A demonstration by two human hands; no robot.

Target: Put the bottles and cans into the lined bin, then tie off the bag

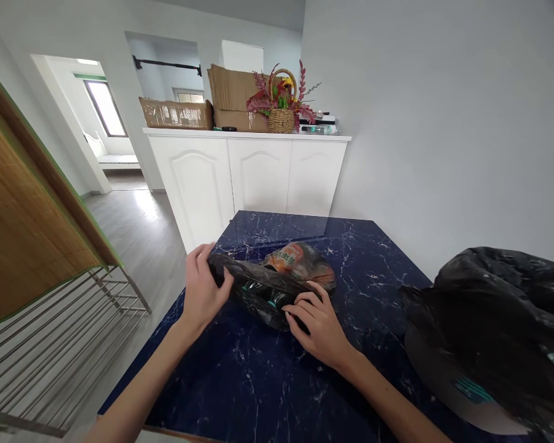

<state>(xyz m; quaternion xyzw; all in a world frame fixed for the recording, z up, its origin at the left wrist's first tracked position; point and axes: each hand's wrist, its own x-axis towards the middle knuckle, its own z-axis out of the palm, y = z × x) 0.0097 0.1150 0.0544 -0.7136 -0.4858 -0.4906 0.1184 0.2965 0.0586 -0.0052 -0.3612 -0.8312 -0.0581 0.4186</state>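
Observation:
A thin black plastic bag (pixel 258 274) lies on the dark blue marbled table in front of me. Pinched between the thumb and fingers of my left hand (pixel 203 283) is its left end. My right hand (pixel 321 326) has its fingers curled on the bag's right side, at the edge of the opening. Dark, shiny contents with green bits show in that opening, too hidden to name. Behind it, a rounded bulge with an orange printed label (pixel 289 255) shows through or beside the thin plastic.
At right stands a grey bin (pixel 431 369) with a black bin liner (pixel 498 320) over its rim. Behind the table (pixel 249 387), a white cabinet (pixel 263 178) carries cardboard boxes (pixel 178 115) and a flower basket (pixel 281 120). A metal rack (pixel 74 344) stands at left.

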